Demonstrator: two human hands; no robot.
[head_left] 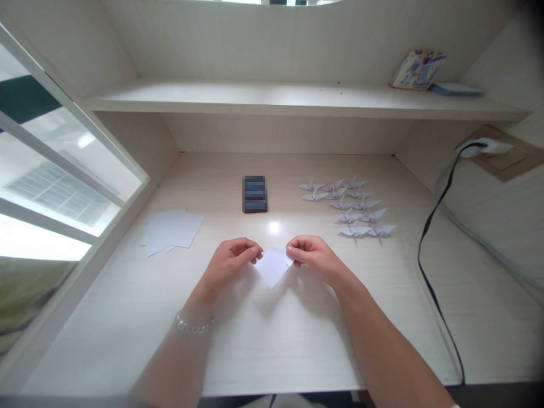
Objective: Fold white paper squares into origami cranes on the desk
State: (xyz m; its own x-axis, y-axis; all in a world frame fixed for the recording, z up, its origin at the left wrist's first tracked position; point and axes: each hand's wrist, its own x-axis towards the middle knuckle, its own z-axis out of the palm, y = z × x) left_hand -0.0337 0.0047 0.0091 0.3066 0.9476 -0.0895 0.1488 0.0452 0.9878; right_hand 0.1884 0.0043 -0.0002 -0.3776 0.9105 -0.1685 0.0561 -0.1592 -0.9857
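one left hand (238, 254) and one right hand (312, 256) closely pinched the folded paper (272, 268), partly hiding it; nearer than the grip, the desk (276, 351) reached its front edge (314, 389).

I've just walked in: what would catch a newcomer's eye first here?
Probably the folded white paper near the middle of the pale desk, held between the left hand and right hand. Next, likely, the cluster of small paper cranes beyond the right hand. Loose white sheets lie overlapping off to the left.
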